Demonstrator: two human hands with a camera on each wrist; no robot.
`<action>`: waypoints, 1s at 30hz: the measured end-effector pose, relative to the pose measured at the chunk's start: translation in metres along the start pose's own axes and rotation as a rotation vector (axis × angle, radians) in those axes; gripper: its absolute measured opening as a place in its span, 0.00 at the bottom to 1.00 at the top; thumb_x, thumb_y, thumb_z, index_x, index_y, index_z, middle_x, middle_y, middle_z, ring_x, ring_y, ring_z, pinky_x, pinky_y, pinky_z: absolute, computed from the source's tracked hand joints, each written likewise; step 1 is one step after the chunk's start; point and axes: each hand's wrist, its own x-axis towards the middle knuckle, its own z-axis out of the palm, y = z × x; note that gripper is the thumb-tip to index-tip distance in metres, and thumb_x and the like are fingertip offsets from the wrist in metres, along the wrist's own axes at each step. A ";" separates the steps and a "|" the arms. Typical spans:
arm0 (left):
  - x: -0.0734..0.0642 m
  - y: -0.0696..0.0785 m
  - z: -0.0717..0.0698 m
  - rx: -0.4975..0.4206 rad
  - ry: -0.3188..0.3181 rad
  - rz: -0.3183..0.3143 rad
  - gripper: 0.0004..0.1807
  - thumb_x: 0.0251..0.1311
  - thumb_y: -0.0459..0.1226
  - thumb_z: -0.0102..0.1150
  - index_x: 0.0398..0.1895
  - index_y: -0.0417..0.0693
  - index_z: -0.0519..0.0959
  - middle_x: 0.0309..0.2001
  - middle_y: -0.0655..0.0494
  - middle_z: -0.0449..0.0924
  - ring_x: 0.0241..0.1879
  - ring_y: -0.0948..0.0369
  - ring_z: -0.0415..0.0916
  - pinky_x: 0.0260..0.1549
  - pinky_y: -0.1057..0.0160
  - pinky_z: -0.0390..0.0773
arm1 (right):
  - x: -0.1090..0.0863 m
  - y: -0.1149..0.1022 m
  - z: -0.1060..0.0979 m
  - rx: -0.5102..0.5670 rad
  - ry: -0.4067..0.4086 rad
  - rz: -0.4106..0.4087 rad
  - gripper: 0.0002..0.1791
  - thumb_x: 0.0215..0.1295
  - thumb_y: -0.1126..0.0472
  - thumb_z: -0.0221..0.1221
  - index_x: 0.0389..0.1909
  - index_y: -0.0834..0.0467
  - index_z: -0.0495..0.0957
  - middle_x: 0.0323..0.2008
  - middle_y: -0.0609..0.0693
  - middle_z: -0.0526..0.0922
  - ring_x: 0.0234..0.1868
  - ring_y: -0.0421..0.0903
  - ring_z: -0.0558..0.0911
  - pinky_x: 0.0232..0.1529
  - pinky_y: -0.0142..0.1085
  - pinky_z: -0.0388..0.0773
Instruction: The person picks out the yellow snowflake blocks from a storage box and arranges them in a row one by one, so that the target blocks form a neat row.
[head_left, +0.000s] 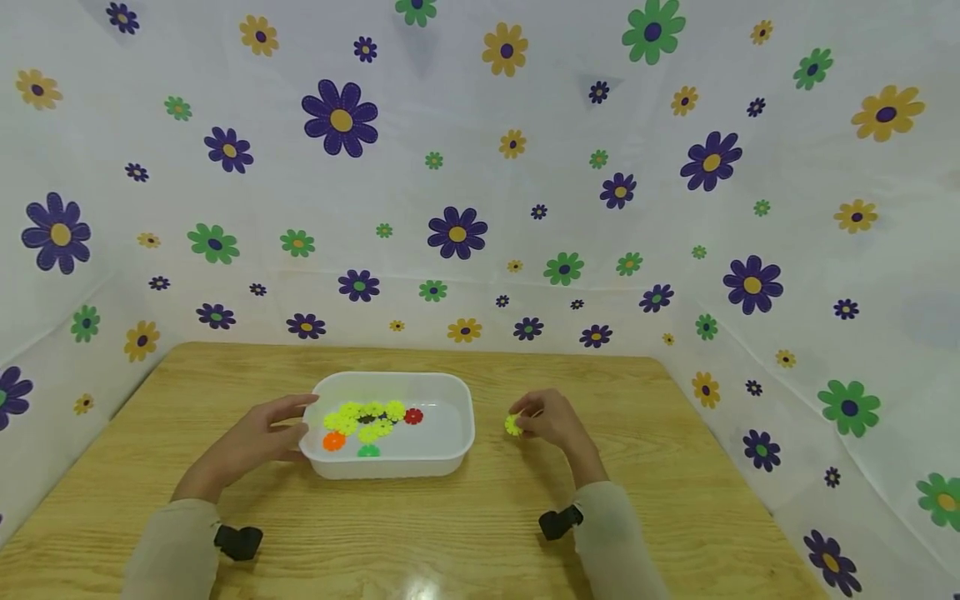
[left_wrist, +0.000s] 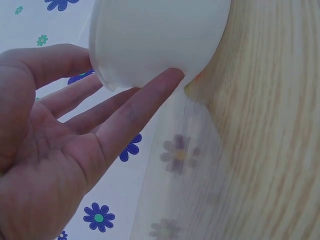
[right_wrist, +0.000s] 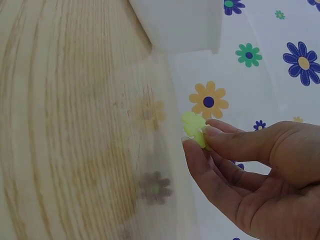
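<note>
Basically, R hand point(head_left: 551, 419) pinches yellow disc point(head_left: 513, 425) btwn thumb & fingertips, right of white tub point(head_left: 390, 468); L hand point(head_left: 255, 435), fingers spread, touches tub's left end: light pressure best, so nothing slides.

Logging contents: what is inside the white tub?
The white tub holds overlapping yellow flower-shaped pieces, an orange piece, a red piece and a green piece. Dark pieces are partly covered; anything beneath is hidden.

Right hand point(head_left: 551, 419) has open bench point(head_left: 675, 475) on its right, out to the flowered cloth point(head_left: 480, 183)! On its left, a narrow lane, then the white tub point(head_left: 386, 468) bars the way, left hand point(head_left: 251, 437) blocking the tub's far end!
</note>
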 end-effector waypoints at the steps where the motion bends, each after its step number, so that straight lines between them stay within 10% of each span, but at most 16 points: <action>1: 0.000 0.000 0.000 -0.001 -0.001 0.000 0.35 0.76 0.39 0.54 0.80 0.36 0.55 0.77 0.24 0.52 0.64 0.36 0.76 0.49 0.55 0.89 | 0.000 0.001 0.001 -0.004 0.002 0.004 0.08 0.65 0.75 0.63 0.42 0.66 0.86 0.36 0.59 0.83 0.33 0.51 0.85 0.39 0.41 0.90; 30: 0.000 -0.003 -0.003 -0.019 -0.014 0.022 0.35 0.76 0.39 0.54 0.80 0.36 0.55 0.77 0.24 0.52 0.64 0.35 0.76 0.49 0.53 0.89 | 0.003 0.015 0.006 -0.099 -0.028 0.040 0.08 0.61 0.74 0.67 0.40 0.64 0.87 0.36 0.57 0.83 0.29 0.45 0.84 0.35 0.37 0.89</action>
